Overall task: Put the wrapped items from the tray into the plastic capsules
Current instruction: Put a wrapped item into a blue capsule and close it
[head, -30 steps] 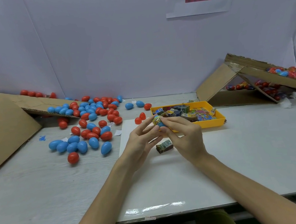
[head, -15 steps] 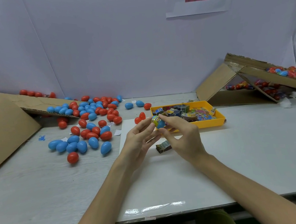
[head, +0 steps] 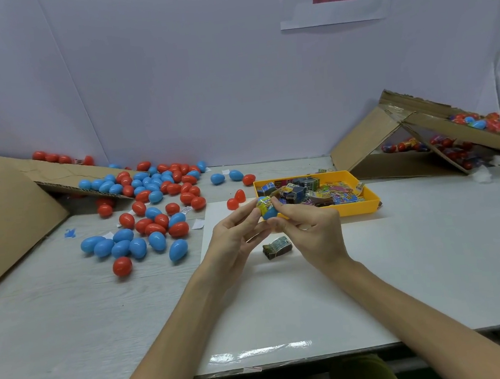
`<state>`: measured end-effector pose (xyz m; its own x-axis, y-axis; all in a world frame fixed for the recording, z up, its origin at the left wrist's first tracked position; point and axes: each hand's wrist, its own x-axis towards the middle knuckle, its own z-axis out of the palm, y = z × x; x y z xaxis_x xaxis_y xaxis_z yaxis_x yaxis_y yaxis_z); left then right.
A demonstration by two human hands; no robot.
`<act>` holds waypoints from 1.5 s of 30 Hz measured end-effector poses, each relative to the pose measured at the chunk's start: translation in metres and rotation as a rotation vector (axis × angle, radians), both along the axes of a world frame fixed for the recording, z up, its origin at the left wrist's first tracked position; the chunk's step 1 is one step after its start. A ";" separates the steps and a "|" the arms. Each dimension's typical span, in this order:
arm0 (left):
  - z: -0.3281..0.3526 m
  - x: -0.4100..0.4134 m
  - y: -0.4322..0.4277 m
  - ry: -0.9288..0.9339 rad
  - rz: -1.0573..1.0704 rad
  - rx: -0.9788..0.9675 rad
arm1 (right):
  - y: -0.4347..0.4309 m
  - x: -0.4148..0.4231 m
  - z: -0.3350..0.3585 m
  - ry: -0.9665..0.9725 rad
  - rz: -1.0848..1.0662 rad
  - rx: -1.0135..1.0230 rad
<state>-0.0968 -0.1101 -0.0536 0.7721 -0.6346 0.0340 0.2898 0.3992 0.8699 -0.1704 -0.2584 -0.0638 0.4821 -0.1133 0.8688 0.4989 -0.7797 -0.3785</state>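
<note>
Little has moved since a second ago: the left hand [head: 235, 238] still pinches the blue capsule [head: 269, 212], and the right hand [head: 311, 229] pinches the item [head: 264, 203] sticking from it, just before the tray [head: 364, 206]. A second item [head: 277, 247] lies beneath; loose capsules [head: 151, 199] crowd the left.

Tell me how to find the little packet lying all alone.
Find the yellow tray mid-table, then the white sheet in front of it. Under the left hand and right hand, which hold a blue capsule, lies a dark wrapped packet with a pale label. It is the only packet lying on the sheet, outside the tray.
</note>
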 end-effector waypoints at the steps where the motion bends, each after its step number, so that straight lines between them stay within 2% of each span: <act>1: 0.000 0.000 0.000 0.000 0.001 0.001 | 0.000 0.000 0.000 0.000 0.004 0.007; 10: 0.001 -0.001 0.001 0.005 -0.012 -0.009 | 0.004 0.000 0.001 0.024 0.044 0.130; 34: 0.003 -0.003 0.002 0.000 -0.020 -0.019 | 0.004 0.003 -0.003 -0.002 0.042 0.050; 38: 0.003 -0.004 0.002 -0.048 0.030 0.015 | 0.007 0.000 0.000 0.129 0.061 0.192; 42: 0.001 -0.005 0.000 -0.122 0.120 0.074 | 0.007 -0.001 0.002 0.236 0.069 0.232; 45: 0.002 -0.005 -0.001 -0.082 0.161 0.101 | 0.006 0.001 0.004 0.307 0.096 0.409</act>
